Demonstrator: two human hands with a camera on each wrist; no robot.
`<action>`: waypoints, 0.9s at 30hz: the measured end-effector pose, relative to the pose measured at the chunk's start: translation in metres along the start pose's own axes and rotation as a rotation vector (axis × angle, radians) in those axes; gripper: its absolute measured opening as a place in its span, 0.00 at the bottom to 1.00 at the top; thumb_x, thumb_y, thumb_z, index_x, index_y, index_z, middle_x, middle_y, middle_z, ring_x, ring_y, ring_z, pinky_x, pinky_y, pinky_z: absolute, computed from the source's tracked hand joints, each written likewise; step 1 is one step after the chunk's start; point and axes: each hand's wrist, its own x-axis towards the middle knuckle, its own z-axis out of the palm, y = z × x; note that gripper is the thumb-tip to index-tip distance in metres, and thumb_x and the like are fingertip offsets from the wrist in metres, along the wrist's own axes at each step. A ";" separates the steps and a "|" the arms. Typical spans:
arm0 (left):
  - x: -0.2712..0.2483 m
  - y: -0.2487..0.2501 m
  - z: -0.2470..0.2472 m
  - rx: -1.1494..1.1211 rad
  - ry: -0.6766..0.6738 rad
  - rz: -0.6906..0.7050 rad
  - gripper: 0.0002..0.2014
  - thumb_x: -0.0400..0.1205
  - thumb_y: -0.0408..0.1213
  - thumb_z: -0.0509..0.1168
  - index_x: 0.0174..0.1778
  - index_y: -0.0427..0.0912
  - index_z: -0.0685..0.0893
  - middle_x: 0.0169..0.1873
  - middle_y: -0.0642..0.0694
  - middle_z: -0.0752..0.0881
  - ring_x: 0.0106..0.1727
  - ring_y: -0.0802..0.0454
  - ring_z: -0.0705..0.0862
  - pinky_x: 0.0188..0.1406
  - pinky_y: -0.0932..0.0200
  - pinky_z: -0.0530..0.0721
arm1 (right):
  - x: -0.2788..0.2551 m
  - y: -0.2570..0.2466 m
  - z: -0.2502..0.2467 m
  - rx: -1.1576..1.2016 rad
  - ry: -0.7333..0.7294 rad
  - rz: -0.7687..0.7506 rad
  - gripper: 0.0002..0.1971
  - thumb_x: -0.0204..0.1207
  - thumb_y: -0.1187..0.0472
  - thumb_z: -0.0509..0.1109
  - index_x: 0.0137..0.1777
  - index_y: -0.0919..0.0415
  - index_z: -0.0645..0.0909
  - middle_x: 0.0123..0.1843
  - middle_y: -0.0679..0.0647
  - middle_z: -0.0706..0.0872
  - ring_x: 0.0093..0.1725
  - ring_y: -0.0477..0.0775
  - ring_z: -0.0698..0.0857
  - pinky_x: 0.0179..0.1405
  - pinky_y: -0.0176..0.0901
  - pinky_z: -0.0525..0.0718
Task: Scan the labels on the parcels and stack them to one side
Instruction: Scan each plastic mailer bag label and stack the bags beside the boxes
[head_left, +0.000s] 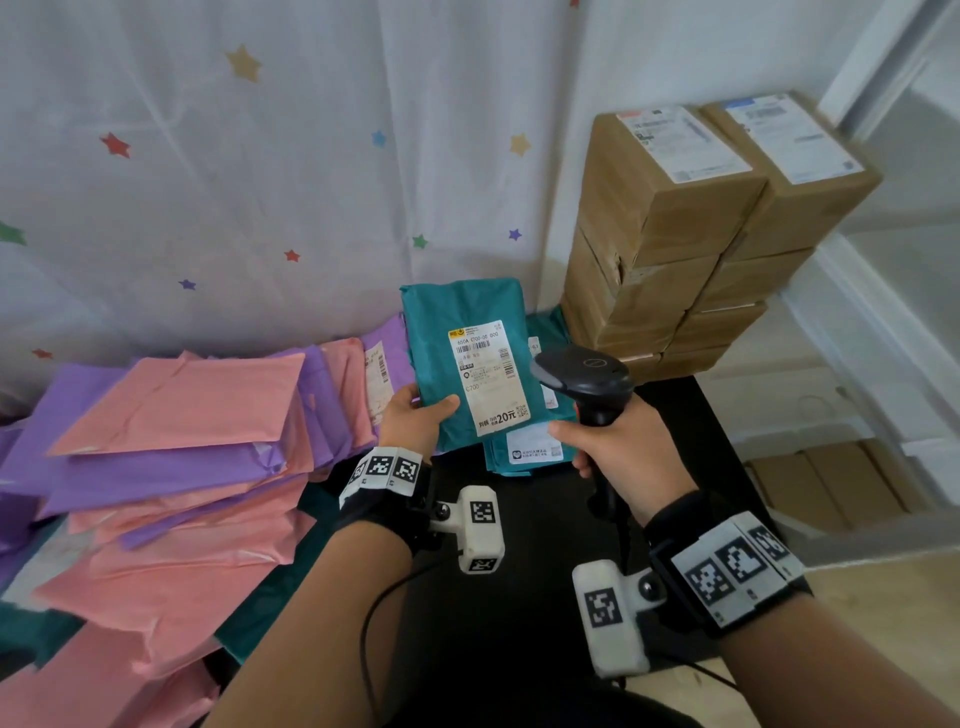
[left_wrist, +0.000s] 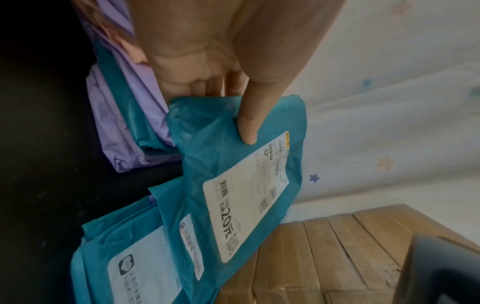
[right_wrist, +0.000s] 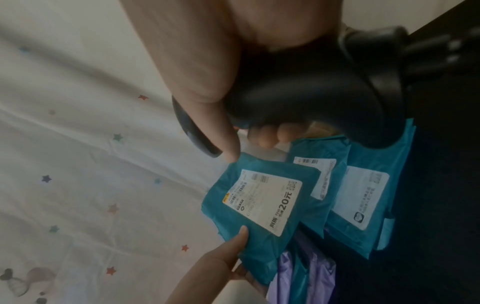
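My left hand (head_left: 415, 415) grips a teal parcel (head_left: 457, 332) by its lower left corner, thumb on its front, and holds it upright with the white label (head_left: 488, 376) facing me. The same parcel (left_wrist: 233, 174) and thumb fill the left wrist view. My right hand (head_left: 618, 447) is wrapped round the handle of a black barcode scanner (head_left: 584, 376), whose head sits just right of the label. In the right wrist view the scanner (right_wrist: 298, 92) is above the held parcel (right_wrist: 259, 205). A small stack of teal parcels (head_left: 524, 452) lies flat beneath it on the black table (head_left: 675, 415).
A loose heap of pink and purple parcels (head_left: 171, 457) covers the left of the table. Stacked brown cardboard boxes (head_left: 691, 234) with labels stand at the back right. A white curtain with stars (head_left: 260, 156) hangs behind. White shelving (head_left: 883, 338) is at the right.
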 end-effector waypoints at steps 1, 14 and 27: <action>0.004 0.001 0.005 -0.002 -0.016 -0.025 0.20 0.79 0.29 0.69 0.68 0.33 0.78 0.63 0.37 0.84 0.58 0.39 0.85 0.58 0.45 0.85 | 0.003 0.002 -0.002 -0.010 0.001 0.006 0.14 0.70 0.63 0.80 0.51 0.54 0.80 0.40 0.53 0.89 0.31 0.46 0.87 0.31 0.40 0.86; 0.065 -0.006 0.092 0.417 -0.024 -0.053 0.23 0.80 0.34 0.69 0.68 0.28 0.74 0.64 0.33 0.82 0.63 0.39 0.82 0.64 0.50 0.81 | 0.032 0.033 -0.034 0.043 0.121 0.066 0.10 0.75 0.54 0.78 0.51 0.44 0.80 0.49 0.50 0.89 0.39 0.46 0.90 0.35 0.35 0.86; 0.021 0.009 0.050 0.709 0.138 0.284 0.20 0.82 0.35 0.62 0.71 0.41 0.78 0.68 0.39 0.79 0.64 0.42 0.80 0.66 0.53 0.77 | 0.039 0.022 -0.025 0.031 0.009 0.027 0.08 0.71 0.54 0.81 0.44 0.49 0.83 0.36 0.48 0.87 0.24 0.40 0.83 0.23 0.31 0.79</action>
